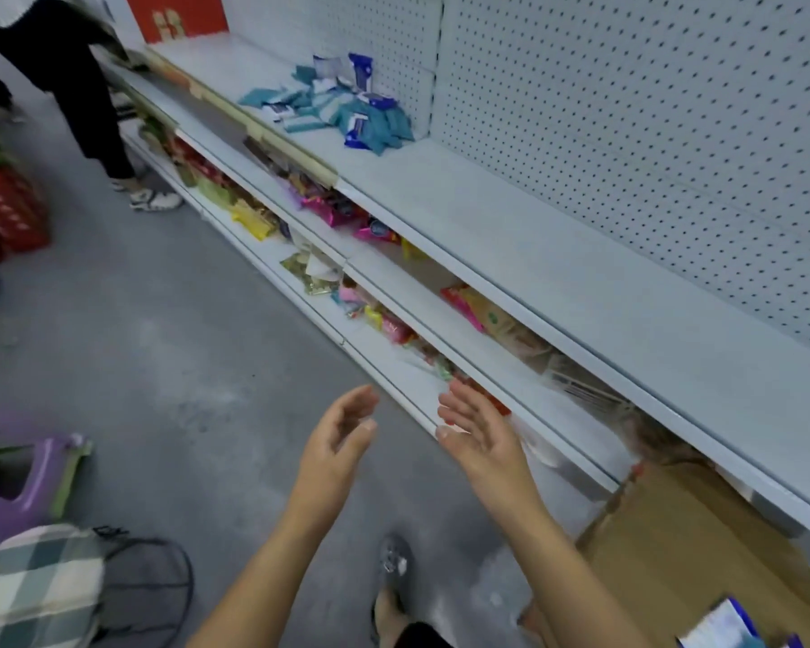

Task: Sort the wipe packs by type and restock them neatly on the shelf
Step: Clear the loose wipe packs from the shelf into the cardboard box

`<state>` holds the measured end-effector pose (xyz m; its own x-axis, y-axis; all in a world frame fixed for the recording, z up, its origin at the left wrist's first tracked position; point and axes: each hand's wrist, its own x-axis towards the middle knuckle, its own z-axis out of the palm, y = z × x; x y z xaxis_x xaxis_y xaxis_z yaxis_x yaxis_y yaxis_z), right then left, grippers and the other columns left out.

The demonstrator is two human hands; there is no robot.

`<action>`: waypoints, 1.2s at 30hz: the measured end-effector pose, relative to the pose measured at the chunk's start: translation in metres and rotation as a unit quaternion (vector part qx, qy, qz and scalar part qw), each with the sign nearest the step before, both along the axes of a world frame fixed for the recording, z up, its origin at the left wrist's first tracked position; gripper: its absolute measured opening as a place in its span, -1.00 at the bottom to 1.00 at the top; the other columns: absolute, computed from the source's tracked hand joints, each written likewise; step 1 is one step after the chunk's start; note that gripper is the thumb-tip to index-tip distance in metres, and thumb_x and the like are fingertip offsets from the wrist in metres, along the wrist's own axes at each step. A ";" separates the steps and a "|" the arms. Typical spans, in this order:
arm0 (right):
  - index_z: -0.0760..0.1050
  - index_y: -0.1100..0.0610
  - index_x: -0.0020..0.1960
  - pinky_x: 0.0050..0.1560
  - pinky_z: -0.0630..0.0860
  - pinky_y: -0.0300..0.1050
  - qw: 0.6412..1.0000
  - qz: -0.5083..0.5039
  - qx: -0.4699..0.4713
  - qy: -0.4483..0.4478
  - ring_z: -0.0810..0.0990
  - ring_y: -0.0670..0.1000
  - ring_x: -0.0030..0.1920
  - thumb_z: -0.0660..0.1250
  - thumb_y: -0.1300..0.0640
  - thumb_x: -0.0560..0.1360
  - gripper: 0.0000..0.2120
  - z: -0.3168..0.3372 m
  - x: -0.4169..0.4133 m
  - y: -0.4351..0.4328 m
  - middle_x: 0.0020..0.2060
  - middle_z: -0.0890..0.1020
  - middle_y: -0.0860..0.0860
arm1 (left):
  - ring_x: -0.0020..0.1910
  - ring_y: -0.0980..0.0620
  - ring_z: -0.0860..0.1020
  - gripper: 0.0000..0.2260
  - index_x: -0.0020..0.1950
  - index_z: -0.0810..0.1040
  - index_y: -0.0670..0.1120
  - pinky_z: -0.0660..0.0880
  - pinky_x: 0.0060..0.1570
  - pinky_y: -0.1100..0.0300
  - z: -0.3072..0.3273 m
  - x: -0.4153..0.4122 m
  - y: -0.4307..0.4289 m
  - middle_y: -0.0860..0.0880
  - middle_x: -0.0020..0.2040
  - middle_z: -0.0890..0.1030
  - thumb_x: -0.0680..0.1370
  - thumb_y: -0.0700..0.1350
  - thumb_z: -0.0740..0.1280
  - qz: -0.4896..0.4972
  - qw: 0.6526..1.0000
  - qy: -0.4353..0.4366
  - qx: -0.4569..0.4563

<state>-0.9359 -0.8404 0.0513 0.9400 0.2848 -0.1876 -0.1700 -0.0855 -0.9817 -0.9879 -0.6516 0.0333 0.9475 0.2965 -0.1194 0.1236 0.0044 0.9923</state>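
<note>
A loose heap of wipe packs (342, 107), teal ones mixed with blue-and-white ones, lies on the top white shelf (510, 236) far up and left of me. My left hand (342, 437) and my right hand (475, 427) hang in front of me over the floor, palms facing each other, fingers relaxed, holding nothing. Both are far from the heap. Another blue-and-white wipe pack (725, 624) shows at the bottom right edge, on a cardboard box (674, 530).
Lower shelves (394, 282) hold colourful snack packs. A white pegboard (627, 109) backs the shelving. A person's legs (99, 114) stand by the shelf at upper left. A purple stool (24, 465), a checked cushion (34, 582) and a red basket (5, 212) stand on the left floor.
</note>
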 end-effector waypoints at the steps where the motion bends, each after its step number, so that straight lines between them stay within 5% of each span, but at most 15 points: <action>1: 0.42 -0.03 0.39 0.37 0.46 -0.02 1.000 0.002 0.008 0.001 0.54 -0.17 0.29 0.40 0.21 0.54 -0.54 -0.001 0.014 0.015 0.27 0.58 -0.12 | 0.24 0.20 0.56 -0.62 0.33 0.51 0.01 0.48 0.12 0.38 0.001 0.013 0.013 0.06 0.24 0.62 0.51 0.00 0.31 0.006 1.000 -0.003 0.002; 14: 0.43 -0.04 0.39 0.36 0.48 0.04 0.998 0.049 0.043 -0.010 0.55 -0.14 0.28 0.42 0.16 0.54 -0.55 0.027 0.245 0.236 0.25 0.60 -0.12 | 0.21 0.23 0.57 -0.63 0.31 0.52 -0.02 0.46 0.08 0.44 0.043 0.228 0.218 0.04 0.23 0.63 0.50 -0.03 0.29 0.056 0.998 -0.032 0.010; 18: 0.46 -0.07 0.35 0.33 0.49 0.01 0.998 0.032 0.044 -0.035 0.57 -0.11 0.27 0.43 0.12 0.51 -0.57 0.029 0.315 0.306 0.23 0.61 -0.12 | 0.20 0.24 0.57 -0.73 0.34 0.53 -0.05 0.45 0.07 0.47 0.040 0.302 0.284 0.03 0.23 0.63 0.63 -0.19 0.30 0.053 0.997 -0.050 0.013; 24: 0.48 -0.05 0.32 0.20 0.55 -0.20 0.997 -0.028 0.053 -0.039 0.58 -0.14 0.23 0.41 0.21 0.54 -0.61 0.046 0.406 0.405 0.19 0.63 -0.10 | 0.21 0.21 0.57 -0.61 0.33 0.54 0.00 0.47 0.07 0.45 0.051 0.403 0.389 0.07 0.21 0.64 0.51 0.01 0.28 -0.001 0.998 -0.055 0.007; 36: 0.47 -0.09 0.32 0.20 0.54 -0.20 0.996 -0.080 0.028 -0.031 0.58 -0.20 0.20 0.41 0.17 0.54 -0.60 0.043 0.576 0.515 0.20 0.61 -0.15 | 0.18 0.19 0.59 -0.65 0.31 0.55 0.01 0.49 0.15 0.29 0.052 0.599 0.507 0.09 0.17 0.66 0.54 0.02 0.31 -0.046 0.998 -0.037 0.021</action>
